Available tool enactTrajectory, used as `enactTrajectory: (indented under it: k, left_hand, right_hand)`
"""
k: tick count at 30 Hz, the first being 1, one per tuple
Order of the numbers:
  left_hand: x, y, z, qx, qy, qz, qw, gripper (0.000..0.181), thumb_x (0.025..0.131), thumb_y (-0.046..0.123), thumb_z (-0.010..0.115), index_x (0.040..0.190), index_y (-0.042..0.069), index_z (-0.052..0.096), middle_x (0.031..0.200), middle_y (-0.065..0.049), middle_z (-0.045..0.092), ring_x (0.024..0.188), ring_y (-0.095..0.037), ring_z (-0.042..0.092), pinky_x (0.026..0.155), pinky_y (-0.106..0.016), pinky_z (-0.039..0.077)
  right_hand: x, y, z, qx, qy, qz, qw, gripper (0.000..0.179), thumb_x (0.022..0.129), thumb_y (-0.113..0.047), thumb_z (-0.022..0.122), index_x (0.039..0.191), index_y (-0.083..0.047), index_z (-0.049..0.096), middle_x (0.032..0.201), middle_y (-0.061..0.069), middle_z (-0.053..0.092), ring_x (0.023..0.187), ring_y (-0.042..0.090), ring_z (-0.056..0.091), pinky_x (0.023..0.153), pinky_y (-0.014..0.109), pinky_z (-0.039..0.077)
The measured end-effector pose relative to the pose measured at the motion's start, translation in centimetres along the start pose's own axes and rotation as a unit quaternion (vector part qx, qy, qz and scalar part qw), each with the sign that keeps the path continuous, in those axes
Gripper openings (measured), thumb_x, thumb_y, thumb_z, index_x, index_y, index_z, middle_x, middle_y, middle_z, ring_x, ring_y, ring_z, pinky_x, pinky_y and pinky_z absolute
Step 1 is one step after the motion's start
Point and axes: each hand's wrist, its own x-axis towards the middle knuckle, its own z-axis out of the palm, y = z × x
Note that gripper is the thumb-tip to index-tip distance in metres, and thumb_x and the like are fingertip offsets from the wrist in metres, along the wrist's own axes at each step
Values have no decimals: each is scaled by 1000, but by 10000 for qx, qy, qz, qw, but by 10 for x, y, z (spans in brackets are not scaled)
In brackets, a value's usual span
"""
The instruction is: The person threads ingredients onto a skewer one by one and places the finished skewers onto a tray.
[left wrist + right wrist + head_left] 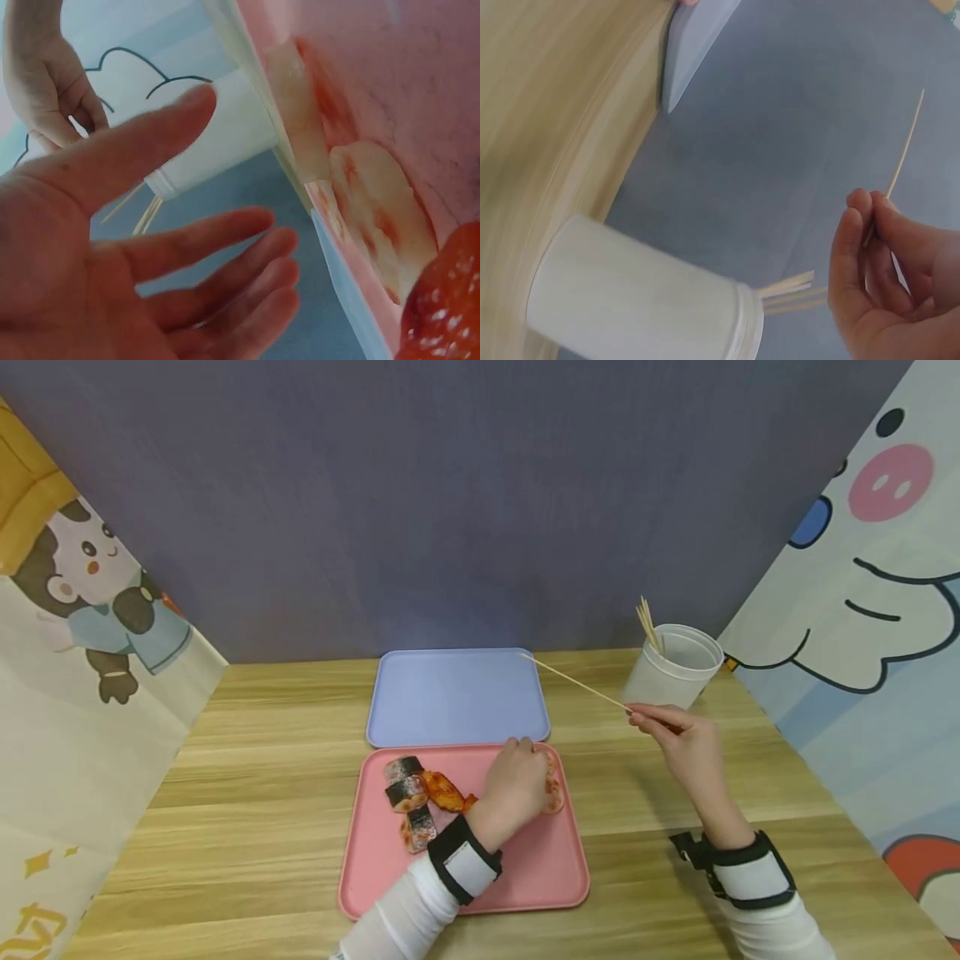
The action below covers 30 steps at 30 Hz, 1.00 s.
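Observation:
In the head view my left hand (517, 785) is over the right part of a pink tray (525, 881). Its thumb and fingers stand apart in the left wrist view, with nothing between them. Closest to it are pale, red-spotted food pieces (379, 217) at the tray's right side, partly hidden by the hand in the head view. A glossy orange-red piece (442, 789), like a glazed chicken wing, lies left of them beside several dark-banded pieces (406, 793). My right hand (686, 747) pinches a thin wooden skewer (573, 680) near one end, its tip pointing up and left.
Behind the pink tray lies a light blue tray (459, 697). At the back right stands a white tub (660, 681) holding several skewers (648, 625). A grey panel (450, 510) closes off the back of the wooden table (247, 793); printed sheets flank both sides.

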Motion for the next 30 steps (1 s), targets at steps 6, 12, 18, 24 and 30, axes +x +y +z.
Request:
enactTrajectory:
  k: [6, 12, 18, 24, 30]
  left_hand:
    - [-2, 1, 9, 391, 70, 397, 9984, 16, 74, 24, 73, 72, 13, 62, 86, -6, 62, 86, -23, 57, 70, -29, 50]
    - [-5, 4, 12, 603, -31, 410, 9973, 19, 77, 25, 72, 89, 9, 69, 97, -9, 61, 91, -23, 55, 67, -27, 51]
    - [-4, 4, 18, 782, 120, 424, 9960, 19, 76, 20, 74, 90, 8, 71, 93, -9, 62, 88, -22, 56, 65, -27, 52]
    - [-3, 7, 25, 1048, 333, 412, 9931, 8, 80, 8, 68, 86, 9, 73, 90, -10, 60, 85, -20, 57, 44, -26, 46]
    - [-3, 8, 26, 1333, 414, 669, 9879, 8, 79, 7, 69, 85, 11, 73, 90, -8, 63, 82, -18, 57, 55, -22, 46]
  right_hand:
    - [-1, 11, -11, -589, 165, 125, 9980, 13, 81, -5, 72, 94, -5, 77, 86, 18, 72, 71, -19, 57, 63, 4, 45]
    - [0, 14, -18, -634, 355, 241, 9971, 13, 80, -5, 74, 93, -6, 77, 80, -14, 71, 67, -16, 58, 57, 6, 44]
    - [-1, 16, -20, -750, 342, 355, 9960, 13, 81, -11, 75, 94, -8, 77, 79, -30, 64, 67, -17, 57, 57, 6, 44]
    - [0, 17, -21, -775, 309, 337, 9959, 13, 81, -11, 74, 94, -7, 77, 81, -27, 66, 68, -17, 57, 56, 7, 44]
    - [0, 16, -22, -867, 279, 480, 9947, 14, 82, -12, 74, 95, -8, 77, 84, -17, 70, 70, -19, 56, 56, 6, 45]
